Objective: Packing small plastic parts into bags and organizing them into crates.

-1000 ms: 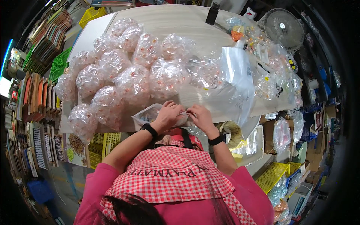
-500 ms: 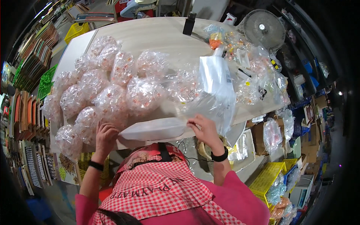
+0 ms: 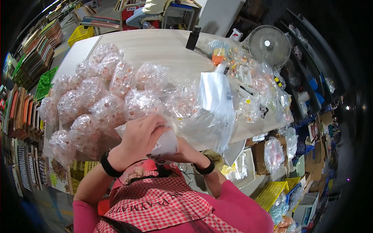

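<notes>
A whitish plastic bag [image 3: 166,144] is bunched between my two hands at the front edge of the table, close to my apron. My left hand [image 3: 140,134] is curled over it from the left, fingers bent and closed at its upper edge. From the right, my right hand [image 3: 182,150] grips the bag's lower side; its fingertips are hidden behind the plastic. Clear bags filled with small orange-and-white pieces [image 3: 108,110] lie in a heap just beyond my left hand. To the right, a stack of flat, clear plastic bags [image 3: 215,97] hangs over the table edge.
A black upright stand [image 3: 193,39] is at the back of the table [image 3: 163,46]. Loose small coloured pieces, a pen [image 3: 246,90] and a fan [image 3: 269,46] are at the right. Yellow crates [image 3: 274,194] stand low on the right. A person sits beyond the table.
The plastic bag was stretched flat between my spread hands; now it is gathered up. My left hand has moved right and my right hand left and down, so they are close together.
</notes>
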The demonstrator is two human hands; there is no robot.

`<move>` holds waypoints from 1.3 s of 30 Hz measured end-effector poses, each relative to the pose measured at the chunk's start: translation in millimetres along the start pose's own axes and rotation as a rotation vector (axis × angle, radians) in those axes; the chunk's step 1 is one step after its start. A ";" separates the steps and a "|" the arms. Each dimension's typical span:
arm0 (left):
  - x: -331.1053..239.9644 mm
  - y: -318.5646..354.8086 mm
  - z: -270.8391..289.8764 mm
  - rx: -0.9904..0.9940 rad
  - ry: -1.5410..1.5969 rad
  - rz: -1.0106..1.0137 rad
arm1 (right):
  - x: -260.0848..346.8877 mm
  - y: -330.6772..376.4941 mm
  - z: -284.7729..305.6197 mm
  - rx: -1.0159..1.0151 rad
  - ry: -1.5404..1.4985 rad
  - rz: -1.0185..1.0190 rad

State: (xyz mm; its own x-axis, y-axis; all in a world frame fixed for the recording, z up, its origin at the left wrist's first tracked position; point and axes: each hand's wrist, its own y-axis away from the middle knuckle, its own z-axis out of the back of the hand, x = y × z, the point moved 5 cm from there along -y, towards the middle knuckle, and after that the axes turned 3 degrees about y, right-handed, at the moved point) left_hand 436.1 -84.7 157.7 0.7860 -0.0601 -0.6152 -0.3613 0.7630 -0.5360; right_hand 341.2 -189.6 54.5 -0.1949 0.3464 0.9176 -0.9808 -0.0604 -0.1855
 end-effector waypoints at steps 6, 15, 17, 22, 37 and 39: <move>-44.1 -35.4 26.0 -0.169 0.023 -0.119 | -83.2 42.1 67.5 -0.409 -0.283 -0.522; -141.9 -0.7 86.8 -0.121 0.398 0.058 | -95.2 16.2 261.2 -1.102 -0.896 -0.319; -149.2 14.7 88.5 -0.151 0.334 0.066 | -87.0 -15.9 248.4 -0.776 -0.623 -0.197; -159.0 41.8 87.9 -0.184 0.196 0.053 | -85.3 -97.1 152.3 -0.334 0.387 -0.103; -101.1 37.2 83.9 -0.132 -0.262 -0.254 | -57.6 -93.2 194.1 -0.531 0.679 0.000; -77.2 29.8 75.0 -0.139 -0.220 -0.257 | 15.7 -86.6 190.4 -0.567 0.629 0.045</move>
State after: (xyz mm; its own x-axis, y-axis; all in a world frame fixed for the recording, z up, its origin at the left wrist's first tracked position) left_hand 402.2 -9.0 232.6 0.9438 -0.0872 -0.3188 -0.1904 0.6449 -0.7401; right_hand 421.4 -357.2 152.0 -0.0278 0.8215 0.5696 -0.7863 0.3338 -0.5199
